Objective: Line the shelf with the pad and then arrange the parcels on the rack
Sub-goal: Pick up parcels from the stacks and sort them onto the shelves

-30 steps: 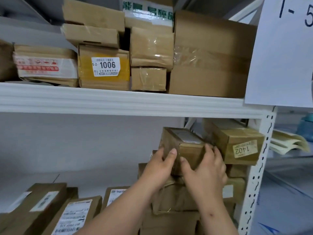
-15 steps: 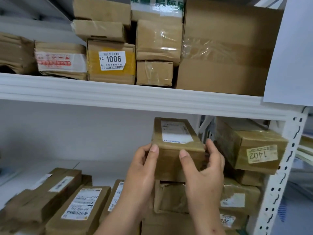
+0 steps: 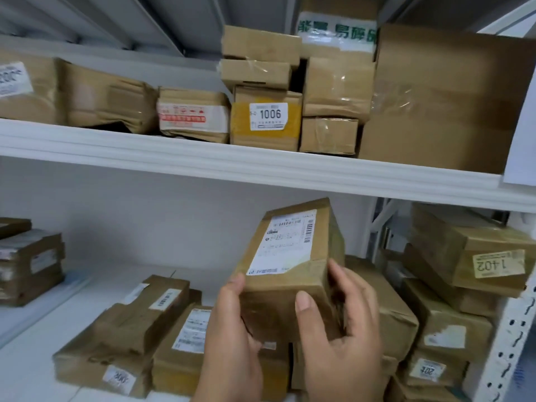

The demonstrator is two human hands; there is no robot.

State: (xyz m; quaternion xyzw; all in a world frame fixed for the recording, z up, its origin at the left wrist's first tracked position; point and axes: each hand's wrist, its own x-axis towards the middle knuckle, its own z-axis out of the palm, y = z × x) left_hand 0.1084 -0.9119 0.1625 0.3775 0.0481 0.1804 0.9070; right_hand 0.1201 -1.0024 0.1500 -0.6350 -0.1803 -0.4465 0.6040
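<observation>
White rack (image 3: 261,172) shelves crowded with brown parcels, one lifted in front of the lower shelf (image 3: 43,343).

Both my grips clasp the parcel (image 3: 290,274): left hand (image 3: 232,340) on its left edge, right hand (image 3: 345,329) wrapped round its right corner, label tilted up toward me. My palms hide its underside. Label print is too blurred to read. Stacks on the right are cut off by the post (image 3: 510,343).
</observation>
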